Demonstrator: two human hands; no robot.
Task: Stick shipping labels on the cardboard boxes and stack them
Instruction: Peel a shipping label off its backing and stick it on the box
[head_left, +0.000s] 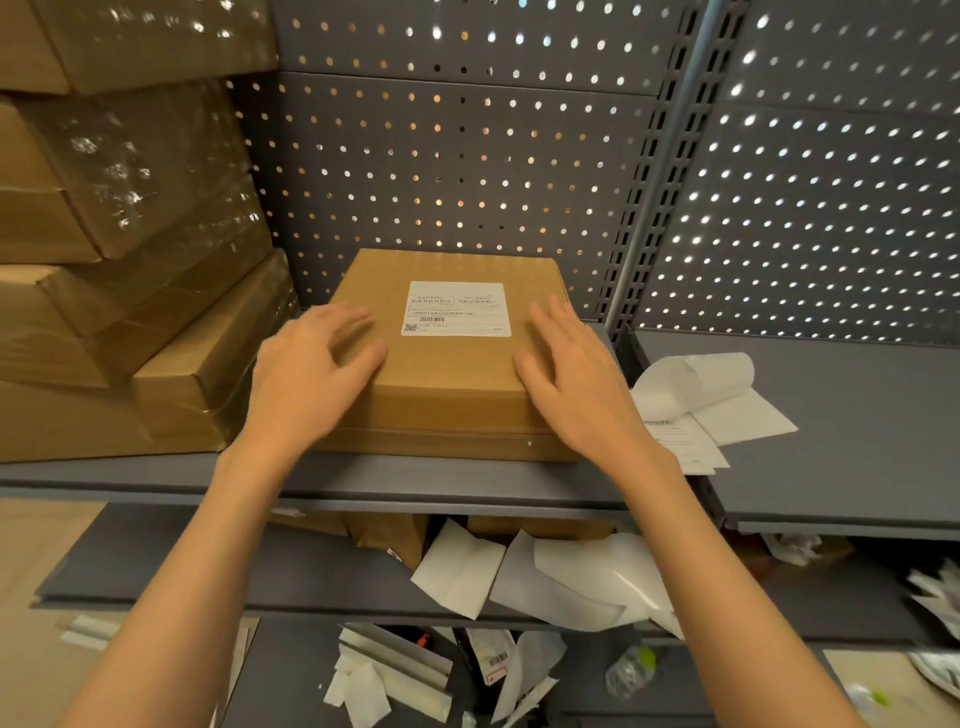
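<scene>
Both hands, left hand (317, 358) and right hand (569, 371), lie spread flat on the labelled box (447, 384) at the shelf (415, 480) front edge, wrapped boxes (130, 291) crowding left, open shelf right.

Labelled box (447, 358) sits on another box (447, 446) on shelf (415, 480); label (456, 308) on its top, far half. Wrapped box stack (130, 291) left. Loose label sheets (706, 405) right. Hands flank label: left hand (317, 358), right hand (576, 374).

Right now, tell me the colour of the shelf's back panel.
Grey, dotted with holes: back panel, head view.
</scene>
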